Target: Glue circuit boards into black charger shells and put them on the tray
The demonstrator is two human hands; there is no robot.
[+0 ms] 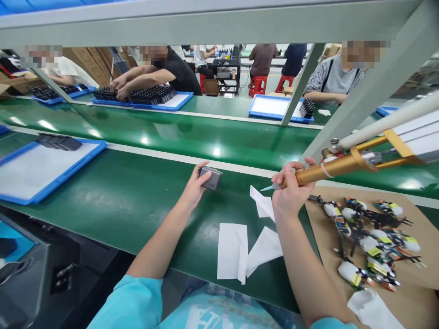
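My left hand (195,185) grips a small dark grey box-shaped part (210,177) and holds it just above the green bench (130,196), close to the conveyor's near edge. My right hand (291,187) is closed round a gold-coloured dispensing tool (329,168) whose pale pointed tip (269,187) aims left towards the part, a hand's width away from it. The tool's hose and bracket run off to the right. Three white paper pieces (232,251) lie on the bench below my hands.
A brown cardboard sheet (418,237) at the right carries several small circuit boards (370,242). A blue tray (41,169) with dark parts lies at the left. Beyond the green conveyor (192,132), other people work at blue trays. A slanted grey frame post (363,91) crosses the right.
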